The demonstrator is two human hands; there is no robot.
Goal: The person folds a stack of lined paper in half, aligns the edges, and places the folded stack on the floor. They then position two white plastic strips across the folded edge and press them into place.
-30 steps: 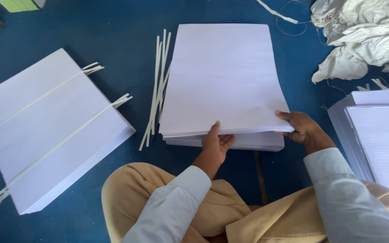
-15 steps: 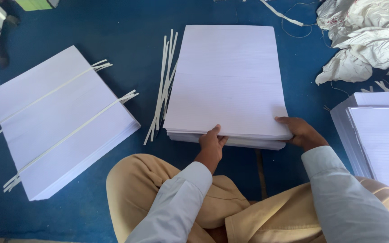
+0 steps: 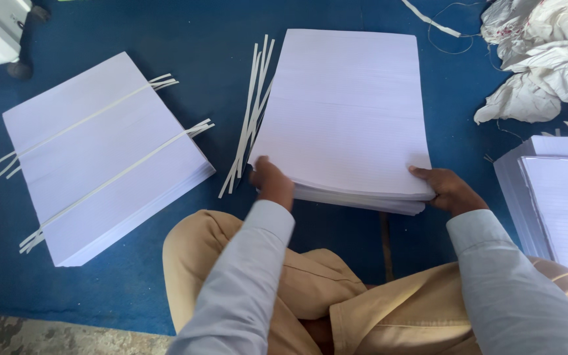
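Both hands gripping the white paper stack (image 3: pixel 346 112) at its near corners, left hand (image 3: pixel 272 182) on the near-left, right hand (image 3: pixel 447 189) on the near-right. Sitting mid blue mat (image 3: pixel 231 26), loose white strips (image 3: pixel 248 125) just left, strapped bundle (image 3: pixel 103 154) further left.

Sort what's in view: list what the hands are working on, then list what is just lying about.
In hand:
left hand and right hand, at the near corners of the middle stack of white ruled paper sheets

Lying about:
loose white strips
strapped white paper stack
crumpled white cloth
right-edge white paper stack
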